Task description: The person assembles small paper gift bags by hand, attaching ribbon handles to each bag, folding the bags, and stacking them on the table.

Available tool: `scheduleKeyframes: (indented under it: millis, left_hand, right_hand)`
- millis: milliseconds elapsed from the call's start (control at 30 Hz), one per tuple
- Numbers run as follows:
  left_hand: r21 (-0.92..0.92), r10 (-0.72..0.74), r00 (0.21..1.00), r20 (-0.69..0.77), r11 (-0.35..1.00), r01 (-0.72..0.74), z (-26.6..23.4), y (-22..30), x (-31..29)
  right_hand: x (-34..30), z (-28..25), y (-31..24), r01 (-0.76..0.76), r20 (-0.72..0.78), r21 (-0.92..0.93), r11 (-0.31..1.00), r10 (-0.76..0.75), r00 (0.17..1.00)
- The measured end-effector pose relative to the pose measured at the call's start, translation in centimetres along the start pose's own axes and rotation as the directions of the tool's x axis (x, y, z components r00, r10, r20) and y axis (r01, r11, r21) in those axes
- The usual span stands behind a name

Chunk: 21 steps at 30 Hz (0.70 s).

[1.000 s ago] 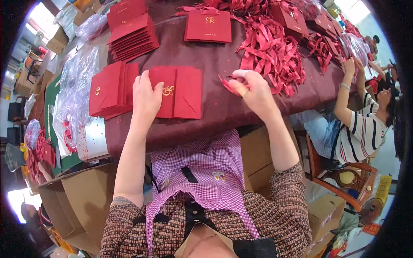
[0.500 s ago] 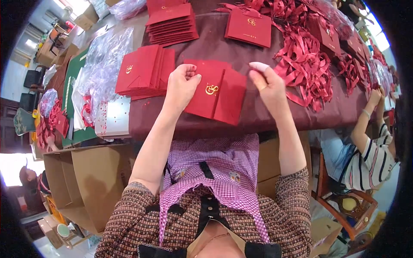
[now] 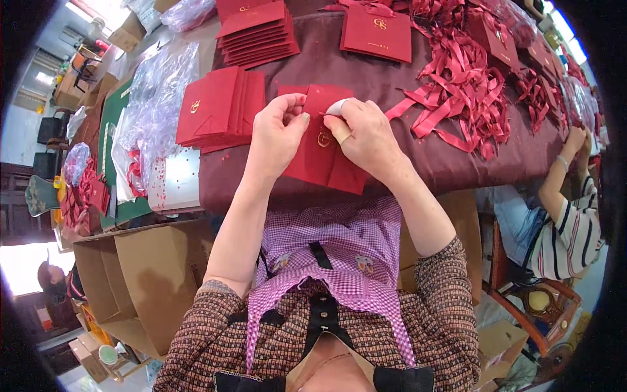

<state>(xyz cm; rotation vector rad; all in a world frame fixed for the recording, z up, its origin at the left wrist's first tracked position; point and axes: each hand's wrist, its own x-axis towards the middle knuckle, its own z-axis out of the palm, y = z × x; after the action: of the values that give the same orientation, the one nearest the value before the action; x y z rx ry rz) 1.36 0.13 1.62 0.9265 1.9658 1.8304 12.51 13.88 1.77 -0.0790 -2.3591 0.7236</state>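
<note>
Maroon tablecloth (image 3: 418, 163); both hands (image 3: 323, 130) pinching flat red gold-emblem bag (image 3: 320, 153).

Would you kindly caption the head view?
Both hands, left hand and right hand, pinch a flat red paper bag beside red ribbons.

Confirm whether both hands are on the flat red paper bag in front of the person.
Yes: the left hand and the right hand both pinch the top edge of the flat red paper bag.

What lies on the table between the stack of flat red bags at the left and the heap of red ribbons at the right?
In the head view, the flat red bag lies there, with the left hand and right hand on it.
</note>
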Motion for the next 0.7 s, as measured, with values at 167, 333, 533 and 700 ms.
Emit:
scheduleKeyframes:
  millis: [167,333,533,700]
  left_hand:
    - [-0.020,-0.022,0.999,0.028,1.000,0.023,0.0,1.1,-0.4]
    - [-0.003,-0.019,0.999,0.050,1.000,0.019,0.1,1.7,-0.6]
    - [0.015,-0.003,1.000,0.025,1.000,0.003,0.7,1.7,-0.7]
    - [0.126,0.076,0.997,0.020,0.989,-0.078,1.3,2.0,-0.9]
  right_hand:
    - [0.4,-0.5,-0.4,-0.031,0.007,0.022,0.999,0.031,1.000]
    - [0.8,-0.8,-0.7,0.005,0.005,0.010,1.000,-0.005,1.000]
    - [1.4,-1.5,-0.9,0.118,0.078,-0.108,0.987,-0.110,0.991]
    - [1.8,-1.9,-1.7,0.226,0.160,-0.276,0.934,-0.188,0.969]
